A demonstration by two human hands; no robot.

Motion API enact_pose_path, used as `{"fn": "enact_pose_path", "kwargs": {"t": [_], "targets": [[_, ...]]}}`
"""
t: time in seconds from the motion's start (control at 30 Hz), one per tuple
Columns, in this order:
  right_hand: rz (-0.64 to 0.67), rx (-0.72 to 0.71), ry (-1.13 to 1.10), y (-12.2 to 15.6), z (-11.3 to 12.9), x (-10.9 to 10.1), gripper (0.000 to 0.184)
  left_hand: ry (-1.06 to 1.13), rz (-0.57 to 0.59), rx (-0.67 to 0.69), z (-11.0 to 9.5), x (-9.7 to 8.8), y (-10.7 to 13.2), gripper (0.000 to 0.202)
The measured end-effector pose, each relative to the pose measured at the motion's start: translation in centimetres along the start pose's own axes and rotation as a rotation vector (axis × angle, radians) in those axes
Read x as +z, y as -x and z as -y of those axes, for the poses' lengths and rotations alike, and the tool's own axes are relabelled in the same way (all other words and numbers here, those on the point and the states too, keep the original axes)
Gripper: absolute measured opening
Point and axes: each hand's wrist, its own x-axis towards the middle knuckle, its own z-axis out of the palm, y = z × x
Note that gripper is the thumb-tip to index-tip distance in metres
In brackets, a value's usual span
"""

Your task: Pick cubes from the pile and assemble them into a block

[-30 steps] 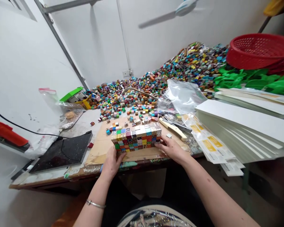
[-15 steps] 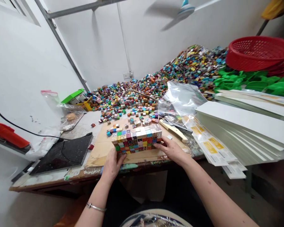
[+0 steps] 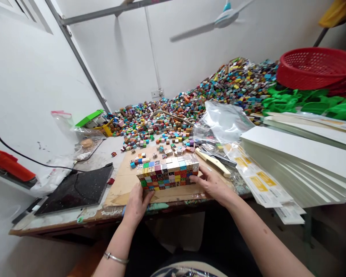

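Observation:
A block built of many small patterned cubes (image 3: 167,175) stands on a cardboard sheet (image 3: 121,179) near the table's front edge. Its top row is mostly white and pale, while the front is a mix of colours. My left hand (image 3: 137,202) grips its lower left end, thumb at the front bottom edge. At the right end, my right hand (image 3: 212,182) holds it between fingers behind and a thumb on the front. Several loose cubes (image 3: 141,158) lie just behind the block. A cream-handled cutter (image 3: 213,161) rests to its right.
A large heap of coloured cubes (image 3: 230,84) leans against the back wall. To the right are a clear plastic bag (image 3: 225,121), label sheets (image 3: 259,181), stacked white boards (image 3: 300,157) and a red basket (image 3: 285,73). A black slab (image 3: 75,192) lies at left.
Both hands keep their hold on the cube block, which stays in place. The whole view has shifted slightly, and the fan blades have turned.

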Motion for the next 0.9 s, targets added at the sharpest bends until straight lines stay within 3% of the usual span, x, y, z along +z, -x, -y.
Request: {"fn": "enact_pose_path", "kwargs": {"t": [0.27, 0.43, 0.6, 0.73, 0.83, 0.9], "targets": [[-0.017, -0.076, 0.090, -1.2, -0.5, -0.6, 0.054, -0.008, 0.017, -0.043, -0.4, -0.1, 0.0, 0.052], [-0.007, -0.043, 0.086, -1.3, -0.4, -0.9, 0.070, -0.022, 0.006, -0.033, -0.3, -0.1, 0.0, 0.052], [0.068, -0.126, -0.093, -1.8, 1.2, -1.0, 0.068, -0.050, -0.027, 0.005, 0.0, 0.0, 0.1, 0.053], [0.125, -0.072, -0.193, -2.1, 1.6, -1.0, 0.064, -0.064, -0.046, 0.056, 0.4, 0.2, 0.0, 0.052], [0.124, -0.030, -0.108, -2.0, 2.0, -1.1, 0.070, -0.075, -0.056, 0.085, 0.6, 0.3, 0.0, 0.053], [0.054, -0.053, 0.040, -1.8, 2.5, -1.4, 0.074, -0.087, -0.067, 0.091, 0.6, 0.3, 0.0, 0.053]]}}
